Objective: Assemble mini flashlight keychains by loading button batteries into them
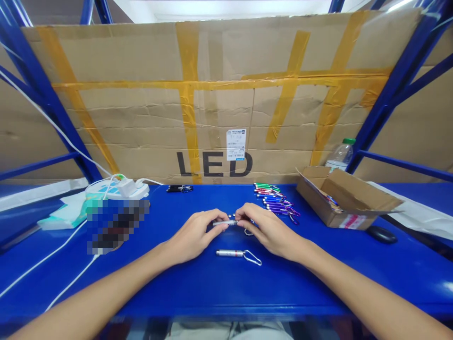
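Over a blue tabletop, left hand and right hand pinch a silver tube between fingertips.

You get bright light from overhead, with a white tube glowing at upper right and pale glare on the blue tabletop near its right edge. Wide-angle stretching marks your picture's sides; the label's fine print blurs, and pixelation (coarse blocks) masks a patch at left.
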Tool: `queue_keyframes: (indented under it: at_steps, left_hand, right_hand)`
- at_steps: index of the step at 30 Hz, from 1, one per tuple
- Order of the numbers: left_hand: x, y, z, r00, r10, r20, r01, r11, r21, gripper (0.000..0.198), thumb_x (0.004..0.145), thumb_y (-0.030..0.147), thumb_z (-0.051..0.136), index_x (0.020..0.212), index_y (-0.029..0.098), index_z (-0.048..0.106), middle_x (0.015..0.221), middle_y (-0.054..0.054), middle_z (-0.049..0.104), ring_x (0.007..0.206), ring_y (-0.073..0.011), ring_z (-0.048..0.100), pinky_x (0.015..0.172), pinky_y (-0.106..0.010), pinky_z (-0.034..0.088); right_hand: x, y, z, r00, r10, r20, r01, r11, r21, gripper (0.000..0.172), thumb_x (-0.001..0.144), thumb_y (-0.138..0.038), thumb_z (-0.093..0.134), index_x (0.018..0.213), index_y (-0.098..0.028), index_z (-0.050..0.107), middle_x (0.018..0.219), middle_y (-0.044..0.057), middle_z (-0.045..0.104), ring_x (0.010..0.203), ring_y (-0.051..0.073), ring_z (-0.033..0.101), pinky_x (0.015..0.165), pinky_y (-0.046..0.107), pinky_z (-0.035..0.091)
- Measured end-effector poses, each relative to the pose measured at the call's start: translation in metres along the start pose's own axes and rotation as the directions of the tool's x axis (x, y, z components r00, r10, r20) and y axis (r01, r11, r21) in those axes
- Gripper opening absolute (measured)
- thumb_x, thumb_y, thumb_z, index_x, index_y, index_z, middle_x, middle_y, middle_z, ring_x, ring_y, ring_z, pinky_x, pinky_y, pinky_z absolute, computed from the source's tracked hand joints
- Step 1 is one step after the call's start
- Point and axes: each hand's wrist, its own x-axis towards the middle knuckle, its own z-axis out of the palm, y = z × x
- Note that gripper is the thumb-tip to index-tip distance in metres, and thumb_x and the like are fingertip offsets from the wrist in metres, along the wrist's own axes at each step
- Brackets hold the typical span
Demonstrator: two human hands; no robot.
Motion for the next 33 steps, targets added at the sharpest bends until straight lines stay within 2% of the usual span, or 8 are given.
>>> queue_keyframes:
  at_steps: [4,9,12,15,19,23,28,33]
  left_hand:
    - [0.001,0.001,0.001,0.984,-0.162,0.078,0.176,0.955,-0.239,0.033,0.106,0.049,0.059,0.109,0.018,0.071,0.082,-0.001,0.072,0.074,-0.0166,0.066,0.071,-0.029,0.051]
    - [0.004,-0.003,0.002,0.961,-0.189,0.204,0.266,0.837,-0.477,0.046,0.102,0.06,0.064,0.094,0.015,0.069,0.076,-0.001,0.067,0.065,-0.0123,0.06,0.063,-0.026,0.046]
    - [0.005,-0.004,0.003,0.958,-0.202,0.206,0.283,0.795,-0.537,0.047,0.097,0.06,0.072,0.099,0.014,0.069,0.08,-0.004,0.073,0.069,-0.0144,0.066,0.066,-0.028,0.049]
    - [0.004,-0.005,0.004,0.967,-0.198,0.159,0.253,0.802,-0.541,0.045,0.094,0.057,0.077,0.104,0.014,0.07,0.084,-0.006,0.076,0.076,-0.0175,0.071,0.076,-0.032,0.056]
    - [0.0,-0.005,0.003,0.994,-0.112,-0.003,0.104,0.932,-0.348,0.03,0.101,0.046,0.073,0.107,0.016,0.074,0.093,-0.005,0.079,0.086,-0.019,0.075,0.083,-0.031,0.057]
    - [-0.003,-0.007,0.0,0.983,0.112,-0.143,-0.118,0.993,-0.031,0.018,0.106,0.034,0.067,0.108,0.019,0.075,0.105,-0.005,0.08,0.096,-0.0194,0.075,0.085,-0.027,0.056]
    - [-0.005,-0.012,-0.001,0.897,0.42,-0.142,-0.385,0.896,0.22,0.01,0.109,0.02,0.059,0.112,0.016,0.069,0.106,-0.009,0.075,0.097,-0.0187,0.072,0.088,-0.028,0.057]
    - [-0.004,-0.011,-0.003,0.81,0.58,-0.083,-0.493,0.751,0.439,0.011,0.11,0.015,0.054,0.11,0.016,0.065,0.106,-0.01,0.074,0.097,-0.0202,0.07,0.09,-0.032,0.057]
  right_hand:
    - [-0.002,-0.001,0.002,0.996,-0.09,0.0,0.089,0.992,-0.09,0.015,0.116,-0.026,0.042,0.117,-0.024,0.057,0.106,0.007,0.064,0.095,0.021,0.059,0.085,0.034,0.05]
    - [-0.001,-0.004,0.005,0.982,-0.187,-0.023,0.182,0.972,-0.148,0.022,0.117,-0.023,0.036,0.118,-0.022,0.058,0.105,0.009,0.065,0.095,0.023,0.058,0.084,0.036,0.051]
    - [-0.001,-0.004,0.007,0.983,-0.174,-0.055,0.167,0.98,-0.107,0.02,0.117,-0.024,0.039,0.116,-0.022,0.058,0.103,0.009,0.065,0.093,0.022,0.058,0.083,0.035,0.05]
    - [0.0,-0.004,0.011,0.992,-0.086,-0.09,0.087,0.996,0.009,0.013,0.115,-0.026,0.047,0.111,-0.023,0.06,0.102,0.007,0.066,0.092,0.021,0.061,0.083,0.034,0.05]
    - [0.003,-0.007,0.016,0.984,0.137,-0.111,-0.104,0.96,0.26,0.011,0.109,-0.029,0.059,0.102,-0.022,0.063,0.095,0.004,0.07,0.085,0.019,0.064,0.079,0.032,0.049]
    - [0.007,-0.011,0.02,0.952,0.3,-0.063,-0.221,0.814,0.538,0.02,0.103,-0.04,0.068,0.098,-0.021,0.066,0.084,0.001,0.068,0.077,0.017,0.063,0.073,0.031,0.049]
    - [0.012,-0.011,0.022,0.93,0.365,0.028,-0.276,0.65,0.708,0.032,0.095,-0.05,0.078,0.094,-0.019,0.068,0.083,0.001,0.07,0.075,0.016,0.065,0.073,0.031,0.052]
    - [0.014,-0.01,0.022,0.881,0.429,0.198,-0.399,0.451,0.798,0.042,0.087,-0.055,0.086,0.09,-0.016,0.07,0.084,0.002,0.072,0.071,0.014,0.064,0.07,0.029,0.052]
